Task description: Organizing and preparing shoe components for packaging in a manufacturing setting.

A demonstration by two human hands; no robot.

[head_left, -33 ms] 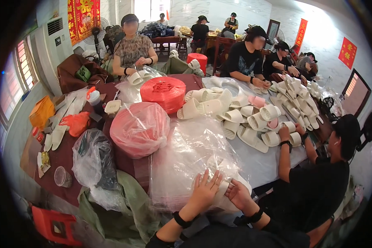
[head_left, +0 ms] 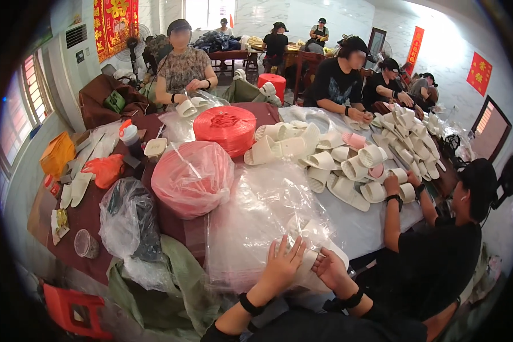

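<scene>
A pair of white slippers (head_left: 306,260) lies at the near edge of the table, partly under clear plastic. My left hand (head_left: 281,263) rests against their left side, fingers stretched out and apart. At their right side is my right hand (head_left: 332,269), palm turned up and fingers loosely extended near the strap. Neither hand is closed around anything. Beneath and beyond lies a stack of clear plastic bags (head_left: 251,211). My hands hide part of the slippers.
Loose white slippers (head_left: 325,159) pile up at the back right. A red twine roll (head_left: 225,126) and a plastic-wrapped red roll (head_left: 191,181) stand ahead. Left are a dark bundle in clear plastic (head_left: 132,214) and a small tub (head_left: 86,246). A co-worker (head_left: 439,245) handles slippers at right.
</scene>
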